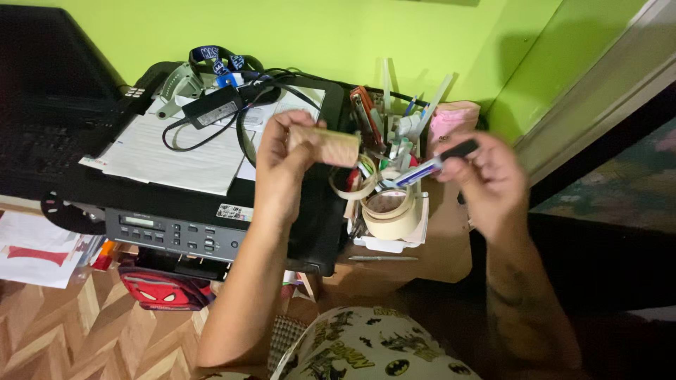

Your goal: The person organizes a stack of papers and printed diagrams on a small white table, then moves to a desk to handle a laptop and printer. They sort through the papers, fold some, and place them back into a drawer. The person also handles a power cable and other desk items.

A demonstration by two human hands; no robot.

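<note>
My left hand [282, 165] holds up a brown cardboard tube [331, 146] by one end, above the right side of a black printer [176, 229]. My right hand [486, 179] grips a marker pen [429, 165] with a dark cap, its other end pointing left toward the tube. Hand and marker are motion-blurred. Below and between the hands lie rolls of beige masking tape [387, 211] on a small wooden desk [436, 257].
Papers [176, 151] and a black power adapter with cable [215, 109] rest on the printer. A holder crowded with pens, scissors and rulers [398, 127] stands by the green wall, beside a pink object [454, 119]. A laptop [49, 105] sits at far left; a red bag [162, 288] lies on the floor.
</note>
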